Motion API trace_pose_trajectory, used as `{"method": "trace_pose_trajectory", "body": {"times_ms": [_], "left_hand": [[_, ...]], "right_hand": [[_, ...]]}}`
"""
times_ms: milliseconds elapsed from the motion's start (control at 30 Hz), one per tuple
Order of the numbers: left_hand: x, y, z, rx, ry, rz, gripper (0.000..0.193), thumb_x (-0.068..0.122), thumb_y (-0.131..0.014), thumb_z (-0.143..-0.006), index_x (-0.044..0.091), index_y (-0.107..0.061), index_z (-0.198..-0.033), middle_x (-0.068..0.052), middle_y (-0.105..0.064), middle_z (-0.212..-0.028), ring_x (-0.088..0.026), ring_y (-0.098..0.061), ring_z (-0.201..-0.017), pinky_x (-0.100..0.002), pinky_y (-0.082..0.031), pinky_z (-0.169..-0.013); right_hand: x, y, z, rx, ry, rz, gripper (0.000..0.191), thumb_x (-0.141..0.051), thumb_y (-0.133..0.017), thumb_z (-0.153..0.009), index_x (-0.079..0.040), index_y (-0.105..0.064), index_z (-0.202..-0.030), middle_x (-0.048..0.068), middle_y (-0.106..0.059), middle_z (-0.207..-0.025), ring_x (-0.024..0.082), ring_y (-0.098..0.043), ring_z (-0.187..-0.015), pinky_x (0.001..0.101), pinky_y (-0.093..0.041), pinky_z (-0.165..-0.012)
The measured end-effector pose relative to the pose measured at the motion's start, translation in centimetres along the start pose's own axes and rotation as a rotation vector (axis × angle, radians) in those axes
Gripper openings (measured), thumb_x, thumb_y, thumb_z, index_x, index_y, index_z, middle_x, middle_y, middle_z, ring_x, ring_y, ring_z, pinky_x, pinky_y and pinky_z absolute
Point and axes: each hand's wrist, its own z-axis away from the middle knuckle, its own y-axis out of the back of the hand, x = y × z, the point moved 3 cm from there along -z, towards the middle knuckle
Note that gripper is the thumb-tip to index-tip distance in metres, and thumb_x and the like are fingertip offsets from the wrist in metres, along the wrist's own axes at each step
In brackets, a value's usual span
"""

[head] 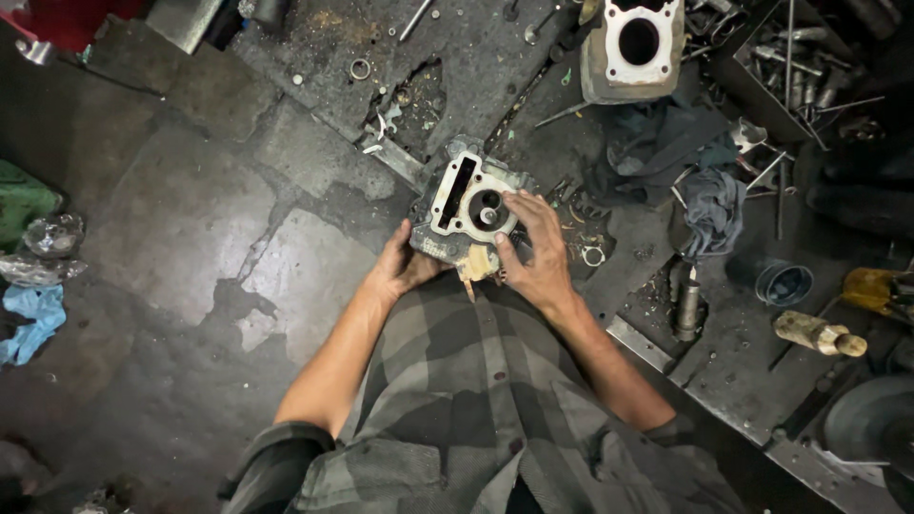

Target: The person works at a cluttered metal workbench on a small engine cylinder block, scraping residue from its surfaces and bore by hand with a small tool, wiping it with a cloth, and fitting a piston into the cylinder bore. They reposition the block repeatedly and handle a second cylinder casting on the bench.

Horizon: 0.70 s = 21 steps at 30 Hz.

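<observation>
Oily workshop floor (pixel 181 228); both hands' fingers (pixel 519 214) grasp grey, grimy engine cylinder (pixel 466 209).

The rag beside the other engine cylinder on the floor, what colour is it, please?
Dark blue-grey rag, seen in the head view.

Left hand (pixel 405 265) palm hidden behind cylinder head (pixel 466 207)

Both bare forearms reach forward from rolled plaid sleeves, converging ahead of the chest. The left hand (pixel 405 264) curls palm-inward, fingers closed in a grip. Just beside it, the right hand (pixel 535 249) lies palm-down, fingers spread, thumb angled toward the left hand.
</observation>
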Motion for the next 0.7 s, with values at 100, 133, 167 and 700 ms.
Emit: {"method": "trace_pose_trajectory", "body": {"times_ms": [100, 133, 167, 700], "left_hand": [[0.4, -0.3, 0.3, 0.050, 0.054, -0.004, 0.088, 0.062, -0.071, -0.086, 0.011, -0.045, -0.153, -0.016, -0.048, -0.156, -0.041, -0.045, -0.144, -0.072, -0.029, -0.117], [0.6, -0.4, 0.5, 0.075, 0.068, -0.028, 0.088, 0.063, -0.071, -0.085, 0.012, -0.045, -0.152, -0.016, -0.049, -0.156, -0.041, -0.045, -0.143, -0.072, -0.030, -0.117], [0.8, -0.6, 0.6, 0.100, 0.085, -0.051, 0.088, 0.063, -0.071, -0.083, 0.012, -0.046, -0.151, -0.016, -0.049, -0.155, -0.041, -0.046, -0.143, -0.073, -0.030, -0.116], [0.9, -1.5, 0.4, 0.054, 0.022, -0.105, 0.094, 0.067, -0.068, -0.084, 0.012, -0.042, -0.155, -0.014, -0.046, -0.158, -0.041, -0.043, -0.145, -0.076, -0.029, -0.116]], "right_hand": [[-1.3, -0.1, -0.1, -0.056, 0.189, 0.311, 0.033, -0.018, -0.074, -0.092, -0.008, -0.071, -0.123, 0.021, -0.056, -0.147, 0.041, -0.042, -0.143, 0.0533, -0.034, -0.120], [-1.3, 0.0, -0.2, -0.101, 0.159, 0.313, 0.032, -0.019, -0.074, -0.093, -0.009, -0.072, -0.123, 0.019, -0.056, -0.148, 0.040, -0.042, -0.143, 0.0531, -0.034, -0.120], [-1.3, 0.4, -0.3, -0.143, 0.126, 0.317, 0.031, -0.019, -0.074, -0.093, -0.011, -0.073, -0.123, 0.017, -0.056, -0.149, 0.039, -0.042, -0.144, 0.0529, -0.035, -0.120], [-0.7, 1.4, -0.8, -0.120, 0.014, 0.159, 0.028, -0.019, -0.070, -0.096, -0.010, -0.073, -0.122, 0.012, -0.059, -0.147, 0.035, -0.049, -0.143, 0.0499, -0.038, -0.122]]}}
